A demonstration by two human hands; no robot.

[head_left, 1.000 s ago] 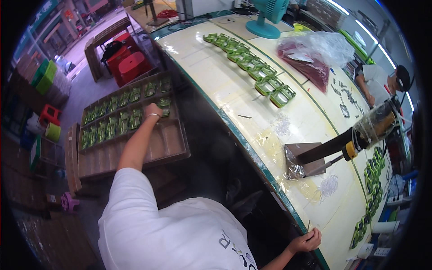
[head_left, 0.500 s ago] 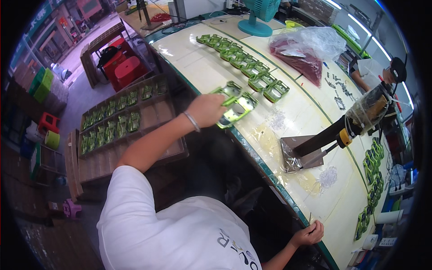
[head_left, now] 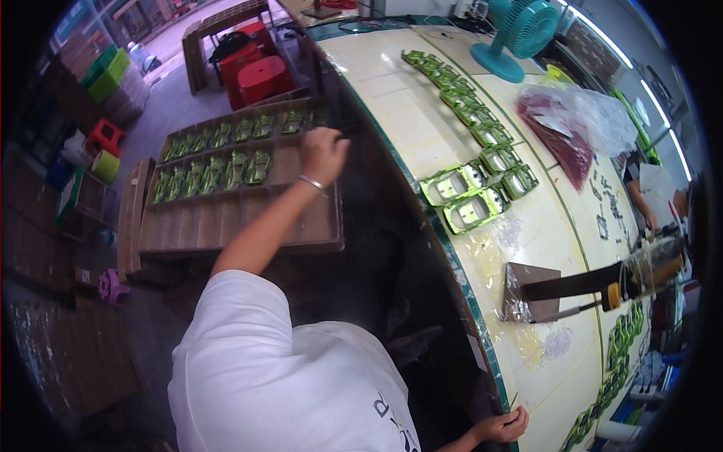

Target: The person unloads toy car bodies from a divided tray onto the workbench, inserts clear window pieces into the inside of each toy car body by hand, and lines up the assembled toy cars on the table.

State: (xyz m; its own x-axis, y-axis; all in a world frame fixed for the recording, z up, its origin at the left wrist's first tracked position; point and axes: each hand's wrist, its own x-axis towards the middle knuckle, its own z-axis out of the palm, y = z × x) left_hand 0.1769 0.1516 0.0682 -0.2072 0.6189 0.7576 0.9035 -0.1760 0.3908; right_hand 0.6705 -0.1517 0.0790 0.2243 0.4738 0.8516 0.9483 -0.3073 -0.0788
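The left hand (head_left: 324, 156) is curled by the compartment tray (head_left: 202, 230), grip unclear; a thin rod (head_left: 515, 398) is pinched by the right hand (head_left: 504, 426); green frames (head_left: 236, 169) are best edge-lifted.

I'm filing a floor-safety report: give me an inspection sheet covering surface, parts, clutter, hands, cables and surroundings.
Surface: white bench with green edging.
Parts: green frames in rows on the bench; more in the brown tray.
Clutter: plastic bag with dark red contents; loose clear scraps.
Left hand: at the tray's right end, grip unclear.
Right hand: at the bench edge, holding a thin dark stick.
Cables: dark cables at the bench's far end.
Surroundings: red stools, teal fan, co-worker.
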